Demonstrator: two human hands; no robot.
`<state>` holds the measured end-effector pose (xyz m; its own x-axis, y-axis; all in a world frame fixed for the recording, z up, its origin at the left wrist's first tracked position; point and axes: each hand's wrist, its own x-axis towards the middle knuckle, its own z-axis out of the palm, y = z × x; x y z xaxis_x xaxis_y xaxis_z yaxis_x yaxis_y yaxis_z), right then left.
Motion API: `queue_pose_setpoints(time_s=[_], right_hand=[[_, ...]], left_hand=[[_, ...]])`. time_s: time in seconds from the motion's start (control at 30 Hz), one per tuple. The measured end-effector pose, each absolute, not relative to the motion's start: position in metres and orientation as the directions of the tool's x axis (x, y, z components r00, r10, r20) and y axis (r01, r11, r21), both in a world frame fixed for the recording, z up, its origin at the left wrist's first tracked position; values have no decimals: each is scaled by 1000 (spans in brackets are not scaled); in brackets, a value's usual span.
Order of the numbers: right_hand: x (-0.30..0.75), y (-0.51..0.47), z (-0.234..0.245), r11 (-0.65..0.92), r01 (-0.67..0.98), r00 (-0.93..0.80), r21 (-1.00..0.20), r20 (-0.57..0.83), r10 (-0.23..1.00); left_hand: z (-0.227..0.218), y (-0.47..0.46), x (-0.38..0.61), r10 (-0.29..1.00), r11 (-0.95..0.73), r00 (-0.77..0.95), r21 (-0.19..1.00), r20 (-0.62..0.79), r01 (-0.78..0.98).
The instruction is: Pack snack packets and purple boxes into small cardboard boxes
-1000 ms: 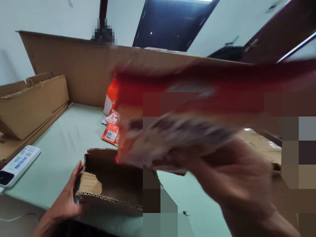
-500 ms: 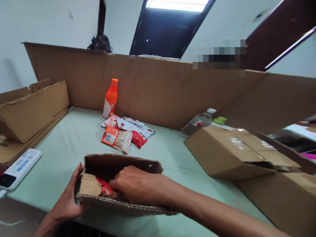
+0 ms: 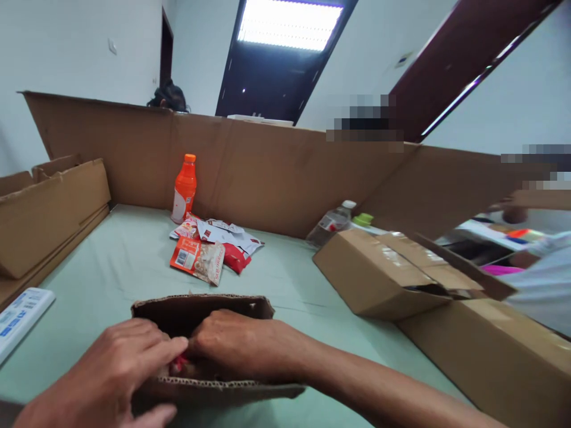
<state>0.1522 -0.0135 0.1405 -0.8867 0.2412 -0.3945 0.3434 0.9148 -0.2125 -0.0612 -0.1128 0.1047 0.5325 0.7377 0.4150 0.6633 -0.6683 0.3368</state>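
A small open cardboard box [image 3: 250, 307] sits on the pale green table close to me. Both my hands reach into it. My right hand [image 3: 236, 345] lies knuckles up inside the box, fingers curled down on a red snack packet [image 3: 181, 364] of which only a sliver shows. My left hand [image 3: 118, 362] covers the box's left side, its fingertips meeting the right hand over the same red packet. Further back lies a small pile of snack packets [image 3: 209, 252] beside an orange drink bottle [image 3: 184, 189].
A tall cardboard screen [image 3: 276, 172] walls the table's back and right. A taped cardboard box [image 3: 379, 276] and a larger one [image 3: 499, 351] lie at the right, with two bottles [image 3: 332, 223] behind. Folded cartons [image 3: 44, 208] and a white remote [image 3: 20, 315] are at the left.
A second ago my right hand swung a red packet through the air, then pushed it down into the box. My left hand has moved from the box's outer left side onto its opening.
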Motion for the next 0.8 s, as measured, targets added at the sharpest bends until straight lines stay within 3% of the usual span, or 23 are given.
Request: queue_pose_setpoints(time_s=[0.07, 0.17, 0.23, 0.33, 0.4, 0.47, 0.57, 0.63, 0.7, 0.8], right_hand=[[155, -12, 140, 911, 347, -897, -223, -363, 253], [158, -10, 136, 909, 367, -904, -197, -306, 299], [157, -11, 133, 910, 368, -906, -189, -294, 305], [157, -16, 138, 915, 354, -886, -195, -382, 262], [163, -17, 150, 908, 337, -893, -251, -390, 223], [176, -10, 165, 862, 306, -948, -403, -215, 236], [201, 30, 178, 767, 301, -864, -567, 178, 471], [212, 76, 168, 701, 510, -663, -499, 291, 690], [217, 127, 144, 506, 810, -454, -298, 227, 861], [214, 193, 93, 443, 874, -427, -202, 121, 896]], left_hand=[[109, -105, -67, 761, -649, 547, 422, 349, 633], [99, -100, -81, 759, -648, 539, 512, 366, 564], [88, -98, -89, 765, -640, 528, 530, 369, 556], [77, -95, -95, 750, -652, 569, 517, 337, 554], [74, -92, -91, 738, -653, 606, 537, 296, 534], [71, -90, -82, 744, -630, 610, 587, 272, 508], [58, -86, -67, 771, -616, 541, 611, 337, 498], [49, -82, -61, 764, -640, 512, 566, 393, 520], [43, -77, -61, 720, -693, 547, 484, 427, 535], [46, -67, -68, 597, -800, 683, 376, 421, 468]])
